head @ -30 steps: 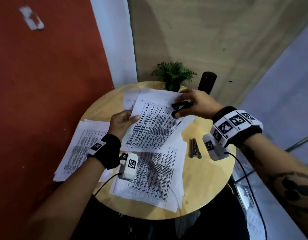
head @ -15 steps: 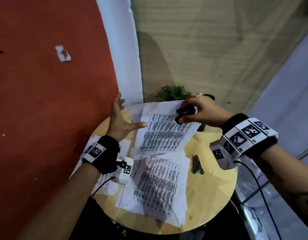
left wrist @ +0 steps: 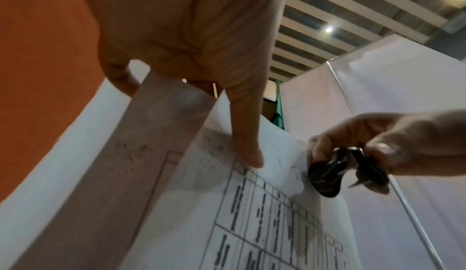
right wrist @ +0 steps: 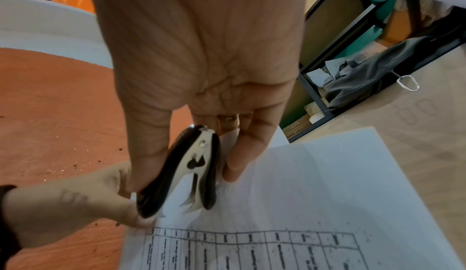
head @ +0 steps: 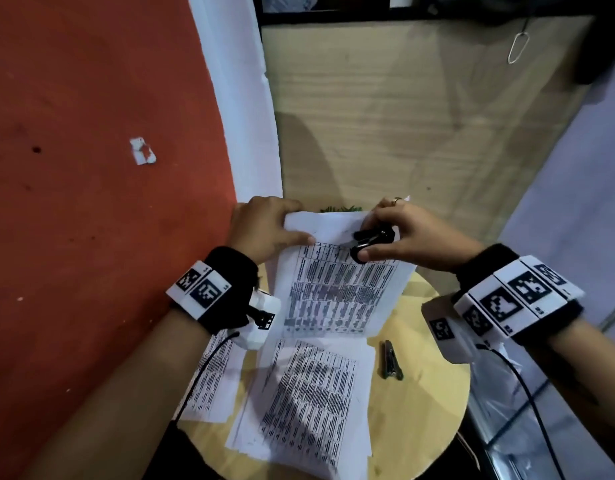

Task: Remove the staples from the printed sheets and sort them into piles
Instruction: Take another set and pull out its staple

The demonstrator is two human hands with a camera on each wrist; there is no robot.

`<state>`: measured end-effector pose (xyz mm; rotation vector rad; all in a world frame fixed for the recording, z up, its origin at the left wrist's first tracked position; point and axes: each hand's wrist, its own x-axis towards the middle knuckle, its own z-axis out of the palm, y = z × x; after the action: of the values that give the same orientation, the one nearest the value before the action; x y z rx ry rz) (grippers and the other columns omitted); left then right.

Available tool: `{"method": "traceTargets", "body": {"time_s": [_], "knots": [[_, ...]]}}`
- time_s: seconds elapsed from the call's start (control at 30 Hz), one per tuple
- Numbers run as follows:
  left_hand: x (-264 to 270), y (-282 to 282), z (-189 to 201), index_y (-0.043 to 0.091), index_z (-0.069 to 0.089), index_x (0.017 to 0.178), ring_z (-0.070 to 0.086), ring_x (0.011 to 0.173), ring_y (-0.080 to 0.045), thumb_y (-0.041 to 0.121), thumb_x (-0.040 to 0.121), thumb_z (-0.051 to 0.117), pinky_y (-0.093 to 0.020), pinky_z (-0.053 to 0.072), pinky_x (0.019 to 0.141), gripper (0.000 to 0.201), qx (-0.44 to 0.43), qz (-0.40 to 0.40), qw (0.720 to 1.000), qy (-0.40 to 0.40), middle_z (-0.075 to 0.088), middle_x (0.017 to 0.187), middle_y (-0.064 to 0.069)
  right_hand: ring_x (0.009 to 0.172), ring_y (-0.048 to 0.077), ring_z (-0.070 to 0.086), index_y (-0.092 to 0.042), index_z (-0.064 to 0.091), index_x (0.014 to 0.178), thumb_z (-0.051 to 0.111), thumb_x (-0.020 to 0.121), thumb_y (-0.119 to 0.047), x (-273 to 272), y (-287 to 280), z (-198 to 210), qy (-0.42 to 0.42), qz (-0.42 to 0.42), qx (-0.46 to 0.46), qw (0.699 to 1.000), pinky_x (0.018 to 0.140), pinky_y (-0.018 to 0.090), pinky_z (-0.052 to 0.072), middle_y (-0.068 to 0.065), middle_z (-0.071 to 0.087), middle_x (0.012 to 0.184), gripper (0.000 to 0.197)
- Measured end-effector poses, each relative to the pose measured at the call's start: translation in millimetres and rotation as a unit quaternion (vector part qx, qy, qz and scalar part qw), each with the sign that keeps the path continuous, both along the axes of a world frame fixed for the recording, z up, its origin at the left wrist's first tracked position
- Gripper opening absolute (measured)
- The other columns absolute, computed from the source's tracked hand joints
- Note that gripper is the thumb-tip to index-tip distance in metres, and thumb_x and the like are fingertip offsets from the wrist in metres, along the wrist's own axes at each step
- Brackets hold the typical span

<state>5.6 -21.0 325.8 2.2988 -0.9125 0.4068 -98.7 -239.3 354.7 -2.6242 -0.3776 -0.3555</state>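
Stapled printed sheets (head: 337,282), held up in the air above the far edge of the round table (head: 434,403), top edge uppermost. The paper is light, thin and limp, so it sags and tears easily at a corner; judged best gripped along the top edge near the staple, with both sides supported. Left hand (head: 264,228) pinches the top left corner, thumb on the printed face and fingers curled behind. Right hand (head: 403,233) holds a black staple remover (head: 370,239) between thumb and fingers, its metal claws parted and pointing down at the upper margin; the staple itself is too small to make out. Loose sheets (head: 309,407) lie on the near side of the table, a second pile (head: 212,379) at its left edge, a small metal tool (head: 390,360) toward its right edge
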Motion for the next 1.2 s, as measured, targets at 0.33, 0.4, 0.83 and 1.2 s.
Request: {"method": "traceTargets", "body": {"time_s": [0.33, 0.4, 0.83, 1.2], "knots": [[1, -3, 2, 0.026, 0.067, 0.069, 0.056, 0.068, -0.014, 0.052, 0.06, 0.071, -0.035, 0.047, 0.065, 0.027, -0.103, -0.131, 0.975, 0.149, 0.063, 0.066, -0.001, 0.094, 0.02, 0.052, -0.005, 0.067, 0.097, 0.079, 0.071, -0.024, -6, -2, -4, -0.017, -0.018, 0.035, 0.999, 0.09, 0.036, 0.044, 0.011, 0.051, 0.106, 0.035], [-1, -3, 4, 0.036, 0.065, 0.064, 0.053, 0.066, -0.009, 0.05, 0.064, 0.068, -0.028, 0.041, 0.064, 0.015, -0.105, -0.143, 0.972, 0.154, 0.057, 0.061, 0.011, 0.104, 0.013, 0.045, -0.004, 0.065, 0.1, 0.078, 0.073, -0.021, -7, 0, -10, -0.033, -0.031, 0.068, 0.997, 0.093, 0.014, 0.038, 0.012, 0.044, 0.12, 0.035], [-9, -2, 13, 0.036, 0.066, 0.073, 0.061, 0.072, 0.0, 0.034, 0.07, 0.069, -0.032, 0.049, 0.076, 0.005, -0.146, -0.116, 0.971, 0.151, 0.067, 0.075, 0.016, 0.077, 0.002, 0.063, -0.017, 0.052, 0.109, 0.056, 0.089, -0.004, -16, 48, -22, -0.025, 0.006, 0.592, 0.806, 0.05, 0.016, 0.049, 0.0, 0.059, 0.1, 0.025], [-14, 6, 20, 0.032, 0.071, 0.083, 0.065, 0.081, -0.008, 0.046, 0.058, 0.071, -0.039, 0.052, 0.084, 0.029, -0.148, -0.138, 0.959, 0.196, 0.073, 0.086, 0.009, 0.07, -0.001, 0.064, -0.013, 0.057, 0.098, 0.065, 0.069, 0.018, -12, 60, -24, -0.004, 0.02, 0.599, 0.8, 0.064, 0.016, 0.053, -0.001, 0.064, 0.085, 0.043]]}}
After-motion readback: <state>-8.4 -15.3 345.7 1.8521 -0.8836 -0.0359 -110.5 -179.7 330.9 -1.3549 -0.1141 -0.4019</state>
